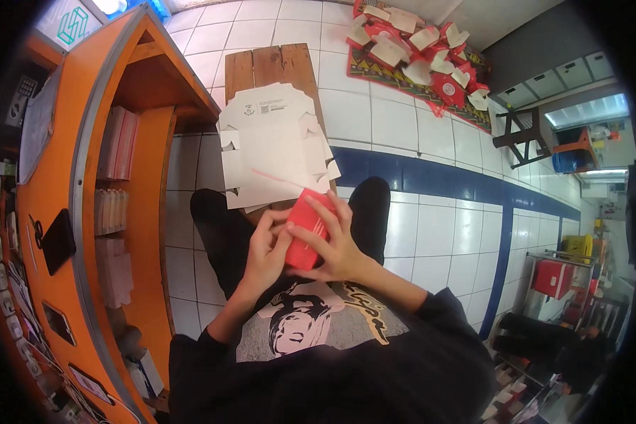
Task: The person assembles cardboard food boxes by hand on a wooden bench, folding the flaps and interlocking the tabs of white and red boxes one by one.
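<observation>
Dark sleeves come up from the bottom edge, w/ a grey printed shirt [318,321] between them, closest to the cam. Both hands meet just above it on a small red carton [305,230]. Left hand [265,251] clamps the carton's left side, thumb on the front face, fingers curled tight around it. Right hand [339,244] wraps it from the right, fingers spread across the top and front, so both grips are closed on the box, not loose. Carton is tilted, held over the person's lap, just below the near end of a wooden bench [275,67].

On that bench there's a stack of flat white carton blanks [272,141], covering most of the near half and hanging past the near edge and both side edges; far end of the bench is bare wood. Can't tell if the red carton touches the stack, looks v close tho.

Left side: curved orange counter [63,184] w/ shelves holding more flat packs [116,145]. Far off at the top, a patterned mat [396,78] on the white tile floor w/ a pile of folded red-and-white boxes [420,46] on it.
</observation>
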`<control>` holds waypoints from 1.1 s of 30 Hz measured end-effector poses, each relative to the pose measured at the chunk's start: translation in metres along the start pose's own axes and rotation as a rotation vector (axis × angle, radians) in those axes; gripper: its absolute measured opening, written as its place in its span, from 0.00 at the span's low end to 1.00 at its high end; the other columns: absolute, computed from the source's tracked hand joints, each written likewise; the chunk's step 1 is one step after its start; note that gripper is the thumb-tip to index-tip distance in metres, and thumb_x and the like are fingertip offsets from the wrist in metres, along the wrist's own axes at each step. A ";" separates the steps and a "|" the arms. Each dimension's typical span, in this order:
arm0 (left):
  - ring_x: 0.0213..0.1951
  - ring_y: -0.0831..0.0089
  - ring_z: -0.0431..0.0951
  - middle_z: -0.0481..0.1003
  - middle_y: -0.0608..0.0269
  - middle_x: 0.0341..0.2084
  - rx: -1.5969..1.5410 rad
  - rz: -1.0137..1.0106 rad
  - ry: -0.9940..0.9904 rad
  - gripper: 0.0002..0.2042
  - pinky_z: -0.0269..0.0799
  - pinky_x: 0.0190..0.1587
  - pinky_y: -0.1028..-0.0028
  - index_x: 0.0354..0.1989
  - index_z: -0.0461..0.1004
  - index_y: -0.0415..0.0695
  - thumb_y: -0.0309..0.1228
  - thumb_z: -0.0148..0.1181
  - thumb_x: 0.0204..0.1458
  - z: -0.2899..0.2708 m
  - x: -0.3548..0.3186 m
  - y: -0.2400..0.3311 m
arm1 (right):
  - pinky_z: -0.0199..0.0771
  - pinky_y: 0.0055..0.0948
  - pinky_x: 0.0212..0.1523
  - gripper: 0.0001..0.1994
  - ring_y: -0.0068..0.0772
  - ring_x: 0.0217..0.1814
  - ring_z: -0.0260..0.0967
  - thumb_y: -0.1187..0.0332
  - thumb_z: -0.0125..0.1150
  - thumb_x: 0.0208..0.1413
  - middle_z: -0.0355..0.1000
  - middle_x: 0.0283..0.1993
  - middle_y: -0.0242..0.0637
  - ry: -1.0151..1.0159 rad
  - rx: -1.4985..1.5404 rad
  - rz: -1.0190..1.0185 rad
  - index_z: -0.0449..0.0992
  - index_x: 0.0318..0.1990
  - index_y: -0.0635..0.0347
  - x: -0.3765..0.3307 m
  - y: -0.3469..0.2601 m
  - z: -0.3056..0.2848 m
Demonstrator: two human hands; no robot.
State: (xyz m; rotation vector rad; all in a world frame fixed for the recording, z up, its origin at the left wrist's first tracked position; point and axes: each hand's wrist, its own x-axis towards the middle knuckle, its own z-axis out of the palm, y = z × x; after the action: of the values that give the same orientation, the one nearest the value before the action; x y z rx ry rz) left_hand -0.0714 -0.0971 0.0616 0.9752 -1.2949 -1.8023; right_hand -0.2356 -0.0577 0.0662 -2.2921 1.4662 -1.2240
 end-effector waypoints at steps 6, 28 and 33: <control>0.47 0.71 0.73 0.73 0.55 0.46 -0.073 0.121 -0.257 0.26 0.67 0.50 0.71 0.58 0.60 0.37 0.46 0.45 0.61 -0.029 0.017 0.030 | 0.66 0.40 0.53 0.24 0.44 0.51 0.68 0.64 0.69 0.38 0.72 0.45 0.43 0.376 0.231 0.133 0.74 0.46 0.61 0.017 0.053 -0.030; 0.29 0.82 0.72 0.74 0.68 0.29 0.132 -0.345 -0.736 0.16 0.70 0.35 0.77 0.47 0.73 0.37 0.37 0.55 0.58 -0.025 0.050 -0.049 | 0.64 0.27 0.48 0.06 0.19 0.27 0.65 0.71 0.66 0.50 0.69 0.24 0.27 -0.016 1.229 0.467 0.76 0.29 0.63 0.017 0.047 -0.048; 0.30 0.85 0.70 0.75 0.71 0.29 -0.092 -0.340 -0.869 0.17 0.68 0.37 0.81 0.45 0.74 0.36 0.39 0.51 0.61 -0.021 0.046 -0.068 | 0.65 0.24 0.32 0.09 0.26 0.30 0.66 0.71 0.69 0.43 0.68 0.24 0.32 -0.179 0.395 0.511 0.78 0.32 0.64 0.021 0.030 -0.046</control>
State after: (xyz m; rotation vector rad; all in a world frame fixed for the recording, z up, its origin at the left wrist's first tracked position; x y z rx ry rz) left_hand -0.0823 -0.1293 -0.0160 0.3468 -1.5672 -2.6856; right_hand -0.2847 -0.0776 0.0924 -1.5944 1.4599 -1.0113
